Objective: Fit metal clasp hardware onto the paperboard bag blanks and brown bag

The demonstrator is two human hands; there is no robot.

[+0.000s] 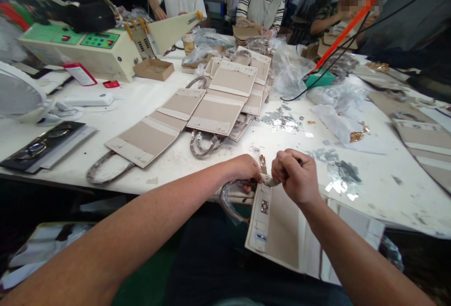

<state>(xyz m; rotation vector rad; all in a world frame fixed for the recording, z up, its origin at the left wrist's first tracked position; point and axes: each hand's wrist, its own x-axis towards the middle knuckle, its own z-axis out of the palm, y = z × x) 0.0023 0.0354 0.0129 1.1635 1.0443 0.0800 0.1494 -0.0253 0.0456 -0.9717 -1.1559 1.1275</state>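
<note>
In the head view, the bag panel (pixel 280 224) lies across the near edge of the bench (pixel 148 95), partly hanging over the person's lap, with a plastic-wrapped handle (pixel 230 205) at its left side. The left hand (pixel 246 170) is at the panel's far left corner, its fingers bent and pinching the edge. The right hand (pixel 294 174) is just beside it above the same corner, its fingers closed in a fist around a tool (pixel 299 161); most of the tool is hidden, but a dark end shows, and its other end meets the panel's edge. Small metal fittings sit in a row along the panel's left strip.

To the right of the panel's far end lies a heap of small metal plates (pixel 347 174), and beyond the panel is another scatter of plates (pixel 283 120). Beyond and to the left of it, more panels (pixel 214 104) with wrapped handles are piled overlapping. Farther left of the panel are an open carton (pixel 154 70), a pale machine (pixel 81 50) and a fan (pixel 17 91). Clear plastic bags (pixel 291 69) lie well beyond the panel, and co-workers (pixel 262 3) are across the bench from it.
</note>
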